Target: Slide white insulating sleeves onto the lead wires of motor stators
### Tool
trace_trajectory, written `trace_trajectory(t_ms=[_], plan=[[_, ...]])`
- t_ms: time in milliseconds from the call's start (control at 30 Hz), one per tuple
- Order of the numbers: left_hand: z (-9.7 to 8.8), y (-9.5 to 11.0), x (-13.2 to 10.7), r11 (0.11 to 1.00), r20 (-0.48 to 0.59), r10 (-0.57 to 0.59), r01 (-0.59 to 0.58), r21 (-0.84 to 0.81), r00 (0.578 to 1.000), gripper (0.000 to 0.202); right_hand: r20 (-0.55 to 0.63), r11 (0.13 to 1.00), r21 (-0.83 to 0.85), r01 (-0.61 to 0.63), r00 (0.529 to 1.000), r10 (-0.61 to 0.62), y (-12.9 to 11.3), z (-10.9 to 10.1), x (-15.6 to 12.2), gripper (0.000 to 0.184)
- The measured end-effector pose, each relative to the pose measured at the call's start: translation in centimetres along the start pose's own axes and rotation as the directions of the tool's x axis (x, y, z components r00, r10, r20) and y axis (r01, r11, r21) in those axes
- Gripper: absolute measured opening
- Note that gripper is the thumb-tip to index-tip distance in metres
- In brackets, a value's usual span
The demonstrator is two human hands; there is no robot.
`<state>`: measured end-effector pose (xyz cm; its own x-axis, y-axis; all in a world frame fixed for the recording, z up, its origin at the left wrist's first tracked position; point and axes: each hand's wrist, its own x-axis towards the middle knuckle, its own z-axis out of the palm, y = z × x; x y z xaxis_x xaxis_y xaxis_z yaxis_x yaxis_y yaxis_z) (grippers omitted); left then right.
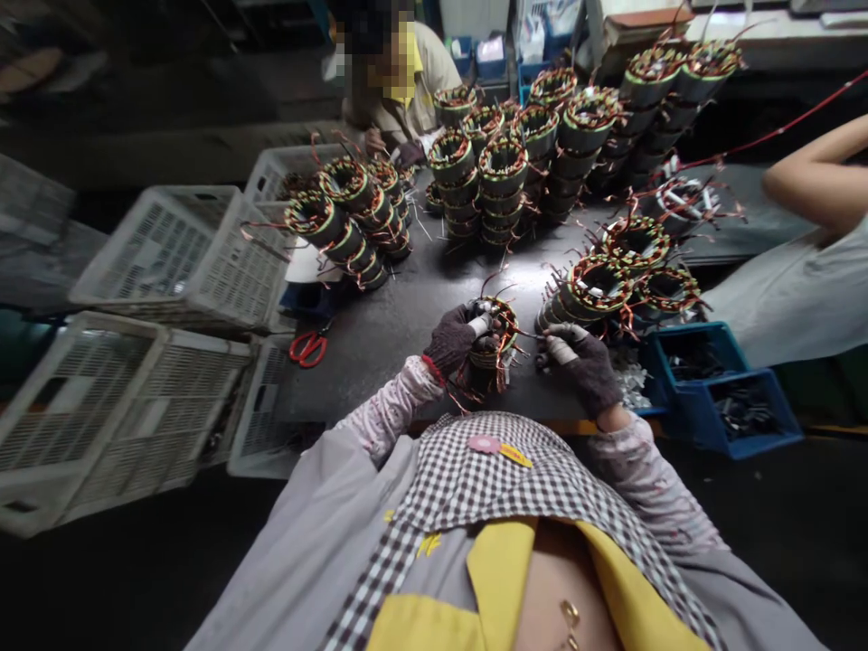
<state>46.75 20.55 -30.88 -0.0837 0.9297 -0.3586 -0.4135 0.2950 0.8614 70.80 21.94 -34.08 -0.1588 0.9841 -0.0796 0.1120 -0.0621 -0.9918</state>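
Observation:
A wound motor stator (503,348) with copper wire ends stands on the dark table close to my body. My left hand (456,336), in a dark glove with wrapped fingertips, is closed on its near-left rim. To the right of it, my right hand (584,366) has its fingers pinched together, apart from the stator's body. A thin lead wire (530,335) runs from the stator to those fingertips and looks held there. Red-handled scissors (309,349) lie on the table to the left.
Stacked stators (502,185) fill the back of the table, with more at left (349,221) and right (597,285). Blue bins (759,411) of dark parts sit at right. Plastic crates (196,258) stand at left. One co-worker (434,68) sits opposite; another's arm (824,172) shows at right.

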Motion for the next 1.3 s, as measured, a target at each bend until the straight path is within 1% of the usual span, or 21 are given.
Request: trace_trajectory(t_ms=[100,167,233,267,333,400,467,500,567,667,700,733,767,833,867,900,967,1033,1133,1233,1300], plan=[[-0.2,0.0,0.2,0.999,-0.003,-0.026,0.026,0.022,1.000,0.034,0.021,0.966,0.218,-0.142,0.990,0.141,-0.9,0.6,-0.1,0.051],[-0.3,0.0,0.3,0.999,-0.001,-0.039,0.039,0.027,0.999,0.033,0.045,0.911,0.337,-0.236,0.971,0.234,-1.4,1.0,-0.2,0.057],[-0.4,0.0,0.4,0.998,0.006,-0.046,0.046,0.033,0.999,0.033,0.067,0.869,0.398,-0.293,0.955,0.290,-1.6,1.3,-0.3,0.061],[-0.4,0.0,0.4,0.998,0.010,-0.046,0.045,0.038,0.999,0.033,0.068,0.870,0.396,-0.293,0.954,0.291,-1.7,1.3,-0.4,0.062],[-0.5,-0.1,0.4,0.998,0.014,-0.040,0.040,0.048,0.999,0.033,0.033,0.914,0.324,-0.243,0.969,0.246,-1.7,1.1,-0.6,0.058],[-0.6,-0.1,0.5,0.998,0.029,-0.036,0.034,0.046,0.999,0.033,-0.052,0.973,0.184,-0.137,0.988,0.149,-1.6,0.9,-0.7,0.050],[-0.6,-0.2,0.5,0.999,0.049,-0.029,0.027,0.039,0.998,0.033,-0.125,0.998,0.053,-0.038,0.991,0.044,-1.4,0.7,-0.8,0.043],[-0.6,-0.1,0.6,0.999,0.052,-0.026,0.023,0.041,0.998,0.033,-0.139,1.000,0.019,-0.011,0.990,0.014,-1.4,0.7,-0.8,0.042],[-0.5,0.0,0.6,0.998,0.038,-0.022,0.020,0.054,0.999,0.031,-0.137,0.999,0.028,-0.019,0.990,0.022,-1.3,1.0,-1.0,0.045],[-0.3,0.2,0.6,0.998,0.021,-0.037,0.036,0.055,0.999,0.027,-0.110,0.990,0.052,-0.128,0.985,0.133,-1.5,1.4,-1.4,0.049],[-0.3,0.3,0.6,0.998,0.026,-0.040,0.039,0.045,0.999,0.027,-0.113,0.990,0.003,-0.138,0.984,0.138,-1.7,1.4,-1.5,0.048],[-0.2,0.3,0.5,0.999,0.032,-0.040,0.039,0.034,0.999,0.027,-0.120,0.990,-0.083,-0.115,0.987,0.105,-1.9,1.4,-1.5,0.045],[-0.2,0.3,0.5,0.999,0.037,-0.034,0.034,0.024,0.999,0.027,-0.120,0.979,-0.194,-0.060,0.992,0.037,-2.1,1.2,-1.4,0.042],[-0.3,0.2,0.4,1.000,0.040,-0.019,0.018,0.016,0.999,0.028,-0.067,0.905,-0.415,0.091,0.989,-0.131,-2.6,0.6,-0.8,0.036],[-0.3,0.2,0.4,1.000,0.040,-0.013,0.012,0.015,0.999,0.027,-0.008,0.858,-0.489,0.159,0.982,-0.187,-2.9,0.2,-0.4,0.034],[-0.4,0.1,0.4,1.000,0.039,-0.008,0.007,0.017,0.999,0.026,0.064,0.819,-0.533,0.212,0.975,-0.211,-3.1,-0.2,0.0,0.032],[-0.5,0.0,0.4,1.000,0.045,-0.005,0.004,0.019,0.999,0.026,0.195,0.768,-0.572,0.287,0.957,-0.212,-3.2,-0.9,0.7,0.031],[-0.6,-0.1,0.4,1.000,0.056,-0.011,0.010,0.009,0.998,0.026,0.259,0.735,-0.587,0.340,0.939,-0.227,-2.9,-1.3,0.8,0.031],[-0.6,-0.3,0.5,1.000,0.059,-0.015,0.016,-0.012,0.998,0.026,0.216,0.730,-0.592,0.342,0.940,-0.266,-1.7,-0.8,0.5,0.033],[-0.5,-0.3,0.4,1.000,0.035,0.012,-0.013,0.021,0.999,0.024,0.147,0.770,-0.558,0.311,0.949,-0.277,-0.5,0.6,0.3,0.036],[-0.4,-0.2,0.4,0.997,0.011,0.046,-0.047,0.057,0.999,0.020,0.129,0.790,-0.540,0.291,0.956,-0.264,-0.2,1.2,0.3,0.037]])
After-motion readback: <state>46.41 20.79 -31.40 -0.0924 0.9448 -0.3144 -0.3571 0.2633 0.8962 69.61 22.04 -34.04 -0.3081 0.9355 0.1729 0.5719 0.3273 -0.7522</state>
